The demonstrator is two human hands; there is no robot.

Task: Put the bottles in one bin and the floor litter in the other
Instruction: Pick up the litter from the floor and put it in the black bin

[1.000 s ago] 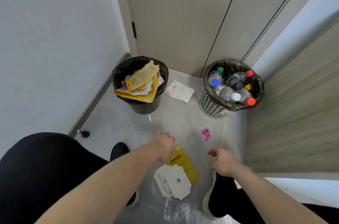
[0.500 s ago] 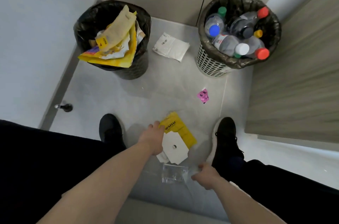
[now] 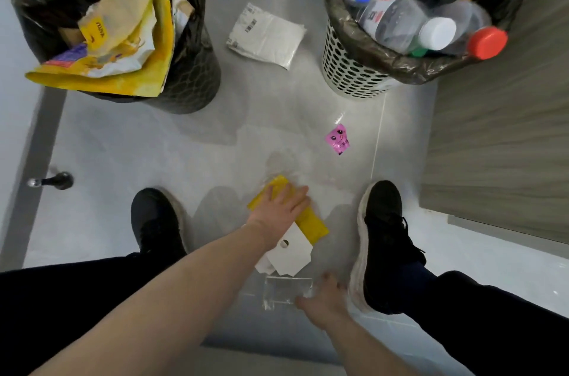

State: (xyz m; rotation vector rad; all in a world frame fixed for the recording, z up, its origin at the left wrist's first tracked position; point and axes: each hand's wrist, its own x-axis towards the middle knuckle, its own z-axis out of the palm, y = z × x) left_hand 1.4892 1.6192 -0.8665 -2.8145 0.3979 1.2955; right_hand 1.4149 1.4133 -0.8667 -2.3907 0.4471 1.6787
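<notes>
On floor, L hand [image 3: 278,212] flat on yellow packet [image 3: 311,221], R hand [image 3: 326,298] pinching clear wrapper [image 3: 284,291].

Both bins [image 3: 191,46] top-cropped.

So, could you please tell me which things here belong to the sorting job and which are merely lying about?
Job:
black bin
white mesh bin
bottles
yellow wrapper
white card
clear plastic bag
white packet
pink wrapper

Lying about:
doorstop
shoes
</notes>
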